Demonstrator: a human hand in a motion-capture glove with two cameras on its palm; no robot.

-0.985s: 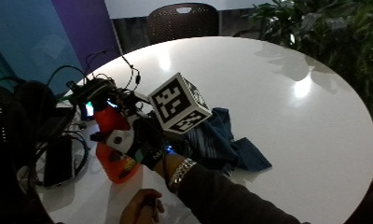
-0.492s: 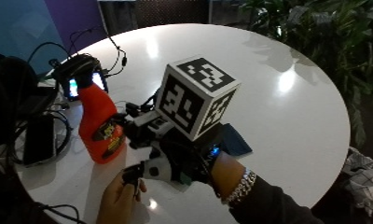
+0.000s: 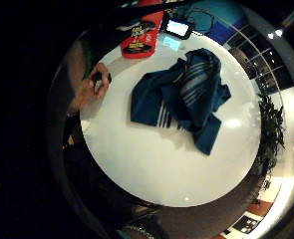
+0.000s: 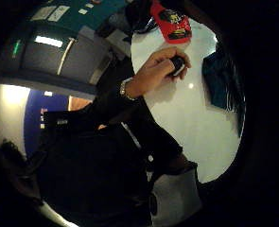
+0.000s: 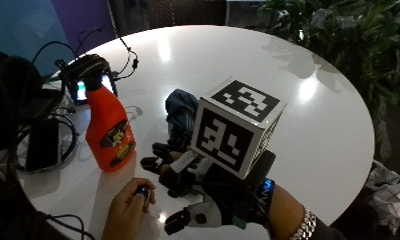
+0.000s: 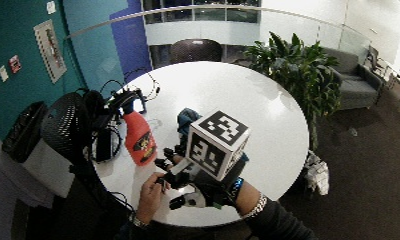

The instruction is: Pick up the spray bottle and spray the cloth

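Note:
An orange spray bottle with a black trigger head stands upright on the round white table, near its left side. A blue striped cloth lies crumpled just right of the bottle, partly hidden behind my gloved right hand. That hand hovers over the table's near part, a short gap from the bottle, fingers loosely spread and holding nothing. The little finger side palm view looks down on the cloth and the bottle. A bare left hand at the near edge pinches a small black object.
A phone with a lit screen stands behind the bottle among black cables. A dark flat device lies at the left edge. Potted plants stand beyond the table's right side.
The outside camera has shifted. My gloved hand, close against the bottle a second ago, has drawn back toward the near edge. The bottle stays upright.

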